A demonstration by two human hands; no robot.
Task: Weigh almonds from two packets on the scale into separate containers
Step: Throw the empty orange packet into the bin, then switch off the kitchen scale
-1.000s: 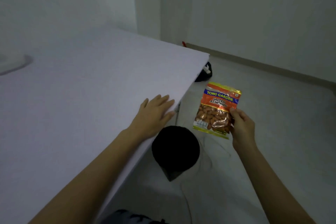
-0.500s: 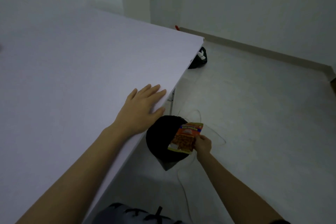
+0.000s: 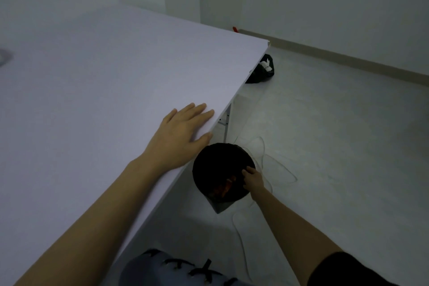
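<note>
Far out to the left of the left hand (image 3: 183,132), at the very edge of my feed, I can make out a sliver of a pale round thing (image 3: 4,58) lying on the table (image 3: 92,104); what it is I cannot tell. The left forearm runs up from the lower left corner across the white tabletop. The hand lies palm down right at the table's edge, fingers straight and close together, pointing up and to the right, thumb stretched along the edge itself. It holds nothing. Below that hand I see a knee (image 3: 162,271) in grey-blue cloth with dark lacing. Just beneath the left thumb, down on the floor, stands a round bin (image 3: 216,158) lined in black. Inside it, between the two hands and just left of the right hand (image 3: 253,180), lies the orange almond packet (image 3: 225,187). The right arm reaches down from the lower right, a dark sleeve (image 3: 348,269) at its upper part. The hand sits at the bin's right rim, its back toward me, fingers curled down into the opening. Whether those fingers pinch the packet or hang beside it I cannot tell. Right of the right hand a thin pale cable (image 3: 263,150) loops over the floor. Well beyond both hands, past the table's far corner, a black bag (image 3: 264,72) sits on the floor.
</note>
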